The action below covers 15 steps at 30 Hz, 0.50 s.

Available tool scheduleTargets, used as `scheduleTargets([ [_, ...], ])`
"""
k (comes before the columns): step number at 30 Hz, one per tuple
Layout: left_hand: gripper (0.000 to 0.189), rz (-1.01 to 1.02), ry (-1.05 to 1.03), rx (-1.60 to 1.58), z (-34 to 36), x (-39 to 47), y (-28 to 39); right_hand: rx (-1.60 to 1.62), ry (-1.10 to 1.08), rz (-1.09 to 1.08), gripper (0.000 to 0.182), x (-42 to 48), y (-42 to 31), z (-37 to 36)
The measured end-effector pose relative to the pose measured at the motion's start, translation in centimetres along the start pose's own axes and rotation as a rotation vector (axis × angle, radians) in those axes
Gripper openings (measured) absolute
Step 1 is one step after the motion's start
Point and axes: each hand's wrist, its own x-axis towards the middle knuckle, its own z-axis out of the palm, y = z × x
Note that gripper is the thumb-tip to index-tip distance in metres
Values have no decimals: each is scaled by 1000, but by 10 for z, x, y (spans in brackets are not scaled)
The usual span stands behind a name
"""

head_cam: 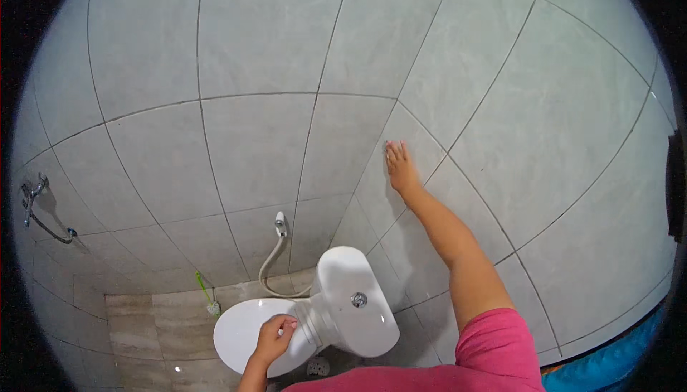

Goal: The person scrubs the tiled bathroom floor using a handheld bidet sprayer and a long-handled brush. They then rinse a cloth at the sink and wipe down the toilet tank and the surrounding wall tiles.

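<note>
My right hand [401, 169] reaches out to the grey tiled wall [542, 139] on the right, close to the corner. Its fingers are stretched out and slightly apart. A small dark or metallic spot [386, 146] shows by the fingertips, too small to name. Lower down, my left hand [275, 336] hovers over the closed white lid [241, 327] of a toilet, its fingers curled in to the thumb. Nothing shows in it. To its right stands the white toilet tank [351, 279], with a round chrome flush button [358, 299] on top.
A white bidet sprayer [280, 223] hangs on the back wall with its hose [264, 274]. A green-handled toilet brush [206, 292] leans there. A chrome tap [33, 198] is at far left. Beside the toilet base sits a white floor drain cover [318, 366]. Blue material [606, 357] shows lower right.
</note>
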Motion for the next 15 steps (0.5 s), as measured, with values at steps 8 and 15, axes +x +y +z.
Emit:
scheduleTargets([
  [8,15,21,10,29,-29,15,17,-30,270,340,47,26,149,-61],
  [15,13,-5,-85,21,-17,20,11,48,228,440,48,25,67,-24],
])
